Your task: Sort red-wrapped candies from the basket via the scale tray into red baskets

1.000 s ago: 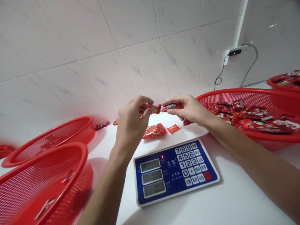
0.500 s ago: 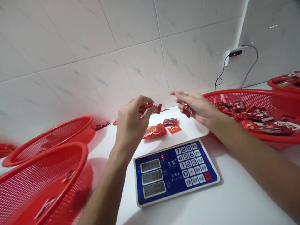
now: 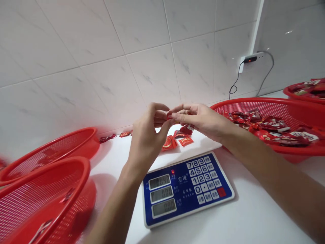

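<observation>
My left hand [image 3: 148, 130] is closed, pinching a small red wrapped candy [image 3: 169, 115] above the scale's white pan [image 3: 195, 147]. From the right, the fingertips of my right hand [image 3: 196, 118] meet the same candy, and the fingers hide most of it. Just under my right hand is a dark red packet [image 3: 188, 129]; I cannot tell whether it hangs from the hand or lies on the pan. A small orange-red packet [image 3: 186, 141] and a larger red packet [image 3: 169, 143] lie on the pan. The blue scale panel [image 3: 184, 184] sits in front, its keys facing me.
On the right, a red mesh basket [image 3: 254, 100] holds many wrapped sweets, with another basket [image 3: 289, 90] behind. Two red baskets stand at left; the nearer basket [image 3: 85, 166] contains a few packets. Loose packets [image 3: 108, 138] lie along the tiled wall [image 3: 152, 78].
My right hand has moved left and its fingers now meet the candy in my left hand. The dark red packet from my right hand is now lower, near the pan. The view shifted slightly.
</observation>
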A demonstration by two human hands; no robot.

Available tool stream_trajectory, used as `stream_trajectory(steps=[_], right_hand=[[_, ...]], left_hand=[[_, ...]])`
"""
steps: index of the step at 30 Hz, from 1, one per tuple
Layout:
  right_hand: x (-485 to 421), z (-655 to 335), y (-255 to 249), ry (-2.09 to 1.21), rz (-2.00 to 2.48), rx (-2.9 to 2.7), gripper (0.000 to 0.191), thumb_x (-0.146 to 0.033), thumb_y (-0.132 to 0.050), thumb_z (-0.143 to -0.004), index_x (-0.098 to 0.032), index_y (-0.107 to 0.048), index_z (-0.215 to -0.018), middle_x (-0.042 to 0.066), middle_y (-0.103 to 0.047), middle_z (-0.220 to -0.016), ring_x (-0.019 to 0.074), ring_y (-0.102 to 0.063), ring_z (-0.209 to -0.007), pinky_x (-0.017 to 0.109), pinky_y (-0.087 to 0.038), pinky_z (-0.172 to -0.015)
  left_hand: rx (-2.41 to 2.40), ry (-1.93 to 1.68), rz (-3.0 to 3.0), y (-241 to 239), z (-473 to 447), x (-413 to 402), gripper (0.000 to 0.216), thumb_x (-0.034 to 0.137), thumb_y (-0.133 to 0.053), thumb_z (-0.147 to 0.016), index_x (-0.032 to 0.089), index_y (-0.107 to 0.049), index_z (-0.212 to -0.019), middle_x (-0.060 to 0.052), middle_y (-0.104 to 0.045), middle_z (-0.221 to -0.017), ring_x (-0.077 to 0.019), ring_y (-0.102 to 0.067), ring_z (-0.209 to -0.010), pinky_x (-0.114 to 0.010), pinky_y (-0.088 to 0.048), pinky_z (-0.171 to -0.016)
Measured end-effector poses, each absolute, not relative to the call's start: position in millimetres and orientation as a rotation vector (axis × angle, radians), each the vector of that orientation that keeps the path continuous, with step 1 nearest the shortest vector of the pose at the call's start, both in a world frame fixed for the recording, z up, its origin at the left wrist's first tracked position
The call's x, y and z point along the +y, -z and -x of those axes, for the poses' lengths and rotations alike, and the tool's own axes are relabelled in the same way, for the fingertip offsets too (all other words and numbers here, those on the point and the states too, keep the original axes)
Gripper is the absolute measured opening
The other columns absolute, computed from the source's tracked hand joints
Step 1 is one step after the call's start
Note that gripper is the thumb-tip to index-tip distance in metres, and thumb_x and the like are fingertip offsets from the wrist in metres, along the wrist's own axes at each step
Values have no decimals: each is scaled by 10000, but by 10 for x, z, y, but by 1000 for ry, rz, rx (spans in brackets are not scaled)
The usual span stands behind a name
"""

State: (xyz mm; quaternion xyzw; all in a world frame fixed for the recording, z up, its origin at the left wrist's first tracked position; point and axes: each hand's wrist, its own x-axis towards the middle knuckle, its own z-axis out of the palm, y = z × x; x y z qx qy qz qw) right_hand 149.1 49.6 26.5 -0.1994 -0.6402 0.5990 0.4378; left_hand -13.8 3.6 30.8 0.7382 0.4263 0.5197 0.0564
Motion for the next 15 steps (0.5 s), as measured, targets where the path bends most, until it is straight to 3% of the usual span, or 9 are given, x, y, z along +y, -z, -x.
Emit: stream_trajectory(steps=[5,9,11,15], right_hand=[[579,-1758,-418,-1174,644,-1698,212,-313,-760,-767,-169,-711,-915,43,-700,-800,103,-586,-600,232,-457,-532],[765,-2404,-618,-662,1078,-1806,217,-336,-736,-776,-157,-700,-896,67,-699,-802,106,-559,-552,255,-454,-523],[873,-2769,-661,-556,1385,-1951,266,-382,-719,-769,-155,-692,-905,81,-703,-789,132,-571,-538,283,-456,-519],[995,-3163,-557,-439,1911,-2314,364,-384,-746,-691,-151,-731,-969,151,-726,-986,306,-684,-887,389,-512,-753]], left_hand=[[1149,-1461,-2147,-391,152,-52,230,227,-693,-832,231,-575,-1030,-17,-728,-916,-170,-705,-914,-270,-590,-815],[1243,-1584,-2209,-481,234,-138,228,302,-705,-824,272,-624,-1035,-11,-736,-938,-181,-702,-935,-266,-592,-807],[1296,-1625,-2228,-507,280,-158,210,317,-699,-823,288,-642,-1023,0,-736,-912,-177,-707,-900,-260,-595,-771],[1364,-1612,-2247,-530,338,-155,184,320,-690,-825,277,-660,-1001,-5,-739,-876,-175,-711,-851,-259,-594,-732]])
